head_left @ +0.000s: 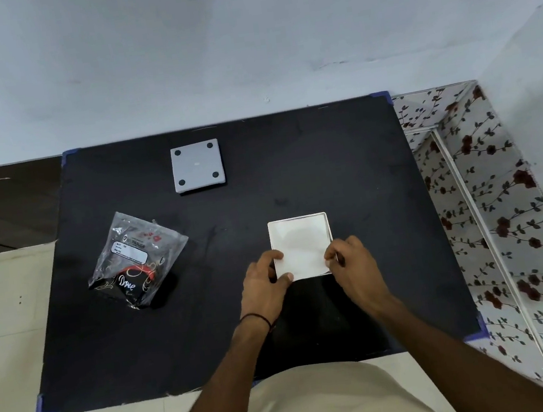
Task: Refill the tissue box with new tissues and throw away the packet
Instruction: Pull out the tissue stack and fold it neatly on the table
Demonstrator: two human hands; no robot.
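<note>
Here a matte black tabletop [292, 168] with a faintly grainy surface and blue tape at its corners carries three things, well apart from one another. Near the right of its middle sits the tissue box [327, 229], a white rectangular container with rounded corners and a thin rim, filled to the top with a flat, smooth stack of white tissues [299, 243]. The left hand [265, 284] grips the near left corner of that stack, thumb on top at the near edge and fingers [275, 257] curled against the left side. The right hand [349, 257] pinches the near right corner, its fingertips closed on the edge of the tissues and box; whether they hold the tissues alone or the box rim too cannot be told. A dark cord circles the left wrist. Toward the left lies the packet [137, 258], a crinkled, glossy clear plastic bag, slack and tilted, with a white rectangular label whose print is too small to read, red and black patterning, and white script on the black lower part that reads roughly "Dave". At the far side, just left of centre, lies a grey square lid [198, 165], smooth plastic, with four round black pads at its corners. Pale floor tiles show at the left and floral-patterned tiles at the right.
</note>
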